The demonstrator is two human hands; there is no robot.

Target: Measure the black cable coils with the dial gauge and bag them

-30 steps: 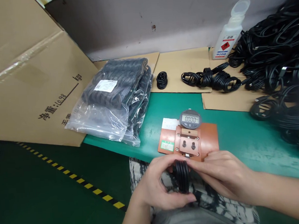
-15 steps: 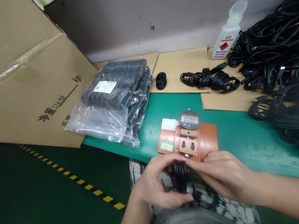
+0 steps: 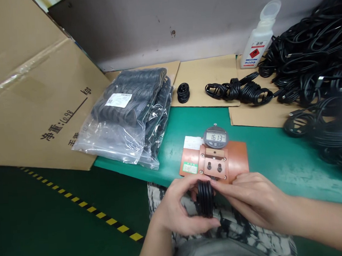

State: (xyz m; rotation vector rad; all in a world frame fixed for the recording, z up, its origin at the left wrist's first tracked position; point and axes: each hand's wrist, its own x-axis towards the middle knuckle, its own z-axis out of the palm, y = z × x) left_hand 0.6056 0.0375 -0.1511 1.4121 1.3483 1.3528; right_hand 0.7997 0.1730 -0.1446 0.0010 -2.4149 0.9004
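My left hand [image 3: 176, 210] and my right hand [image 3: 250, 200] are both closed on a small coiled black cable [image 3: 205, 197], held on edge at the near side of a brown gauge fixture [image 3: 238, 158]. The coil's top meets the fixture's front edge. The round digital gauge [image 3: 216, 137] on the fixture shows 1613 on its display. The cable's plug end is hidden behind my fingers.
Clear bags of black coils [image 3: 129, 115] lie left of the fixture beside a large cardboard box [image 3: 26, 94]. Loose coils [image 3: 238, 91] rest on cardboard sheets behind; a big cable heap [image 3: 315, 76] fills the right. A white bottle [image 3: 257, 41] stands by the wall.
The gauge reading went from 0000 to 1613. My hands and the coil sit slightly closer against the fixture's front edge.
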